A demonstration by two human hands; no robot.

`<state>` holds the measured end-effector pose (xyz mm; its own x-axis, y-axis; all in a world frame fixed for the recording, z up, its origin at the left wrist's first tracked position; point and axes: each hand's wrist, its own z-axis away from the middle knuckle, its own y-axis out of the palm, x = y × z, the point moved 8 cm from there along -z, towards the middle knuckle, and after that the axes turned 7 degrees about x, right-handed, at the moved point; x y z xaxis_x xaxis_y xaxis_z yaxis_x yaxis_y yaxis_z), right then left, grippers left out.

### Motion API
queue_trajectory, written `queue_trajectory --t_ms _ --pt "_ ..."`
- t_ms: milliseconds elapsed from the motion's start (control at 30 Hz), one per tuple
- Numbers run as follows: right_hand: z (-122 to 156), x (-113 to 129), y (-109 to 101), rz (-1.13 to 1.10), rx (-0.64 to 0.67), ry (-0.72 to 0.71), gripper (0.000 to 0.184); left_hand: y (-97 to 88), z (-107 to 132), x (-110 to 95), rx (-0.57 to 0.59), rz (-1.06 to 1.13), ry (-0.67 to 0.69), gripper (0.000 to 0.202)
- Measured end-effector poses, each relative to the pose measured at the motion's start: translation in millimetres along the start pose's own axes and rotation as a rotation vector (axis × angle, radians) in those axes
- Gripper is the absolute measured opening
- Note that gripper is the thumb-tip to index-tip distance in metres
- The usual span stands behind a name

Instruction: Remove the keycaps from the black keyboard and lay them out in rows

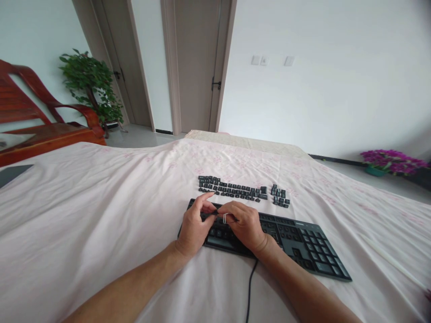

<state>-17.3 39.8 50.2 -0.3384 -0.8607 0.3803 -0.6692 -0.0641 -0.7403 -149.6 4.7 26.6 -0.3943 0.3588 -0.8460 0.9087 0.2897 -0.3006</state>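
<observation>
A black keyboard (292, 242) lies at a slant on the cloth, many keys gone from its left and middle parts while the number pad keeps its keys. Over its left part, my left hand (198, 222) pinches a small black keycap (214, 212) between thumb and fingers. My right hand (244, 222) meets it there, fingertips closed on the keycap's other side. A thin white loop (224, 218) shows under the right fingers; I cannot make out what it belongs to. Just beyond the keyboard lie loose keycaps (235, 190) in rows, with a smaller group (279, 196) to the right.
A pale pink flowered cloth (134, 215) with folds covers the broad surface. The keyboard's cable (251, 287) runs toward me. A dark flat object (13, 174) lies at the left edge. Beyond are a wooden bench (50, 121), a plant (90, 85) and purple flowers (392, 160).
</observation>
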Motion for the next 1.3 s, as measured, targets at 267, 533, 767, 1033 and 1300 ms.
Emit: queue_trajectory --t_ms 267,533,767,1033,1300 --pt "2.7 0.0 -1.1 0.005 -0.047 0.004 0.014 2.3 -0.8 7.3 0.02 0.061 -0.054 0.056" --pt "-2.4 -13.0 -6.8 0.027 0.015 0.177 0.011 5.6 -1.1 11.2 0.041 0.071 -0.075 0.06" --pt "-38.8 -85.0 -32.4 0.244 0.115 0.548 0.016 14.0 -1.9 17.4 0.137 -0.031 -0.105 0.049" --pt "-73.2 -164.2 -8.7 0.31 0.292 0.829 0.017 17.9 -1.4 21.5 0.182 -0.054 -0.127 0.043" --pt "-83.7 -185.5 14.7 0.311 0.332 0.84 0.016 18.8 -2.7 18.4 0.204 -0.117 -0.114 0.039"
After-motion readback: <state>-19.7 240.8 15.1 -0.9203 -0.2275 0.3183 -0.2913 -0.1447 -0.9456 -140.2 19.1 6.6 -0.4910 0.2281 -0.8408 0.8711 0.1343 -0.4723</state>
